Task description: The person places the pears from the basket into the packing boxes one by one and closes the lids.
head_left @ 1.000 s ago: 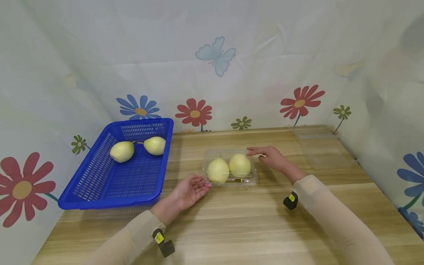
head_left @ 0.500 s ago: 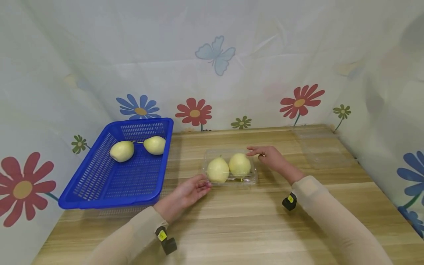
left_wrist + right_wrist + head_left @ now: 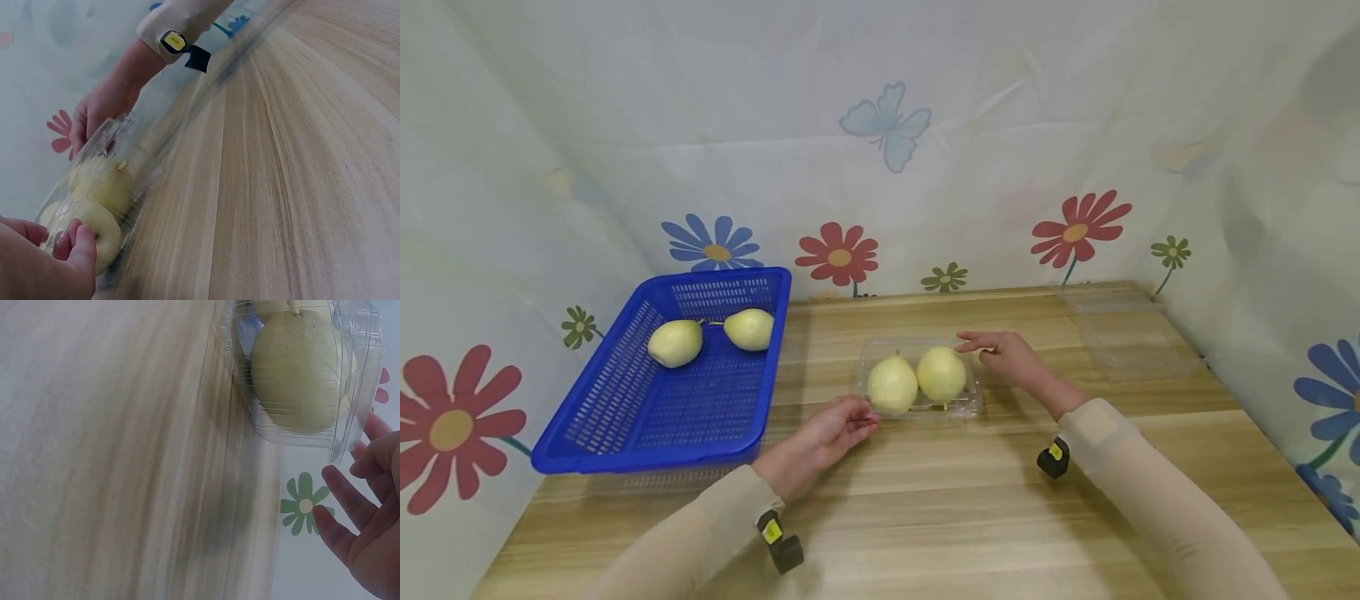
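Observation:
A clear plastic clamshell box (image 3: 922, 414) sits mid-table with two pale yellow pears inside, the left pear (image 3: 892, 385) and the right pear (image 3: 942, 375). At the box's front left corner my left hand (image 3: 829, 435) pinches the plastic edge between thumb and fingertips, as the left wrist view shows up close. My right hand (image 3: 1009, 358) is at the back right corner, its fingertips touching the lid. In the right wrist view the box wall (image 3: 294, 436) stands close to that hand, with two lower fingers (image 3: 350, 500) extended loosely apart from the plastic.
To the left stands a blue perforated basket (image 3: 647, 463) with two more pears (image 3: 676, 343) in it. Another clear plastic piece (image 3: 1131, 329) lies at the back right of the wooden table (image 3: 940, 517). A flower-printed curtain (image 3: 737, 183) closes off the back and sides.
My left hand has turned slightly and its thumb and fingers have drawn together at the box's corner. The right hand and the pears have hardly moved.

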